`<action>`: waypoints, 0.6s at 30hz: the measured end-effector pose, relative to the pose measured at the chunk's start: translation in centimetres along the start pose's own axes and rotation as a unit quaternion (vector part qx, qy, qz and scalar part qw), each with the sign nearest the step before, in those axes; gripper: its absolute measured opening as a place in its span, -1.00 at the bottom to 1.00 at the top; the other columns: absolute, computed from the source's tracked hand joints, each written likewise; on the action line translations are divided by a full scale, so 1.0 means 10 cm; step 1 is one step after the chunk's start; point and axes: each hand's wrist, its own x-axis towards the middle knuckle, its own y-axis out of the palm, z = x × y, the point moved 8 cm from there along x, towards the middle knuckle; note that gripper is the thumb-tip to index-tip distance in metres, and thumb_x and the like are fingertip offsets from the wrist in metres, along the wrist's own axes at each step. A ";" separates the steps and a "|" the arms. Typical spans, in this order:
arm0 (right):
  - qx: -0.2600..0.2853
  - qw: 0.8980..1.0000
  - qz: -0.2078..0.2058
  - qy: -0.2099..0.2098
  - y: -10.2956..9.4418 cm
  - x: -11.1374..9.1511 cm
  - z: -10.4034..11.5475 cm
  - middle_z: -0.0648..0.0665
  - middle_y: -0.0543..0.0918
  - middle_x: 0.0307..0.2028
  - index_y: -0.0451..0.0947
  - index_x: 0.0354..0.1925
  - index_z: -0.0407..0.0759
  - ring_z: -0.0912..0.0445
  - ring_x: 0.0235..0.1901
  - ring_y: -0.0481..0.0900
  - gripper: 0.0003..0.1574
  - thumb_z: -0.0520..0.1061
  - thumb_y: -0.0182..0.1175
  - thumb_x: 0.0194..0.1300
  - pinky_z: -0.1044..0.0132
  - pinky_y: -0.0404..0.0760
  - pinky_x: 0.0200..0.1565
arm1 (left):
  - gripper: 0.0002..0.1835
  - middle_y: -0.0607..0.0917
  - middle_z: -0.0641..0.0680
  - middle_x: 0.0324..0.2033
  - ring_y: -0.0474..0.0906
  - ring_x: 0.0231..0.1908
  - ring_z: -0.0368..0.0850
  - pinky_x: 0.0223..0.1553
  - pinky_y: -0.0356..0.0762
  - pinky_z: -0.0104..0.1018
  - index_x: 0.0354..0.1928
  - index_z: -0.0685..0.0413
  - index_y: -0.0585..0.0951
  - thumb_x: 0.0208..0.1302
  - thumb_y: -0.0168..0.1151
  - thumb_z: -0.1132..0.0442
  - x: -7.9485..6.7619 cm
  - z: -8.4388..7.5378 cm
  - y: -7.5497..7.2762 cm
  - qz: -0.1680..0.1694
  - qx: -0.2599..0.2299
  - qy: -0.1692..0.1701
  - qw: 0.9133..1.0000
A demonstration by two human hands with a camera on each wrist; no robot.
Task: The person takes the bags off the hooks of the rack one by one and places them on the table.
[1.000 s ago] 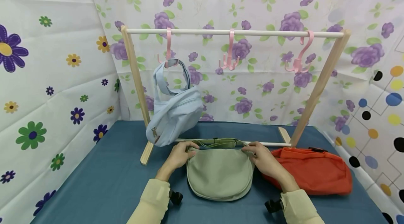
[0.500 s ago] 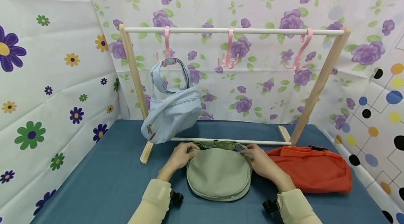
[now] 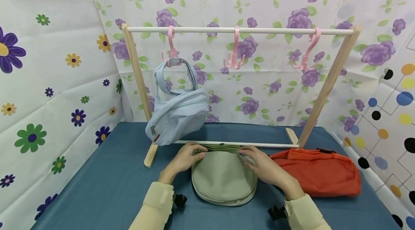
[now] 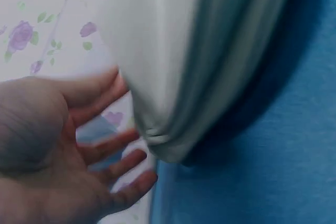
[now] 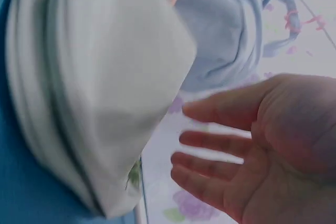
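A sage-green waist bag [image 3: 223, 176] with a rounded bottom lies in front of me, its darker green strap [image 3: 223, 147] along the top edge. My left hand [image 3: 186, 159] is at the bag's upper left corner. In the left wrist view its thumb and index fingertips sit close together right at the bag's edge, while the other fingers [image 4: 123, 169] stretch out loosely. My right hand [image 3: 264, 165] reaches over the upper right corner, fingertips near the strap. The right wrist view shows its fingers [image 5: 207, 169] extended and spread, with a gap to the bag [image 5: 121, 77].
Behind the bag stands a wooden rack with a white top bar [image 3: 207, 30]. A light-blue bag [image 3: 179, 111] hangs from its left pink hook [image 3: 172, 44]. The middle hook [image 3: 235, 49] and right hook [image 3: 309, 51] hold nothing. An orange-red bag [image 3: 324, 174] lies at right.
My right hand has slid inward along the bag's top, its thumb coming away from the corner. My left hand has shifted slightly towards the strap. The green bag has stayed nearly in place.
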 end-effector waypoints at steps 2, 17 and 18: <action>0.022 0.999 0.022 -0.012 0.02 -0.01 0.10 -0.29 0.35 0.46 0.37 0.50 -0.16 -0.24 0.44 0.34 -0.37 -0.25 0.20 0.54 -0.24 0.47 0.27 | -0.72 0.46 0.32 0.36 0.37 0.37 0.29 0.29 0.40 0.25 0.12 0.07 0.74 0.49 0.31 0.14 0.00 -0.04 0.01 0.016 -0.014 0.012 1.000; 0.001 0.989 0.081 -0.123 0.39 0.00 0.51 -0.15 0.04 0.64 0.06 0.65 -0.15 -0.23 0.61 -0.10 -0.16 -0.11 0.17 0.59 -0.29 0.12 0.47 | -0.71 0.55 0.22 0.28 0.45 0.32 0.22 0.29 0.42 0.20 0.04 0.04 0.72 0.40 0.41 0.06 0.01 -0.09 0.01 0.005 -0.006 0.001 1.000; -0.008 0.990 0.081 -0.119 0.42 0.00 0.50 -0.15 0.04 0.64 0.06 0.65 -0.16 -0.22 0.61 -0.09 -0.15 -0.12 0.18 0.58 -0.26 0.12 0.48 | -0.72 0.55 0.23 0.29 0.44 0.32 0.22 0.29 0.42 0.20 0.02 0.03 0.71 0.39 0.42 0.06 0.01 -0.09 0.00 0.002 -0.003 -0.003 1.000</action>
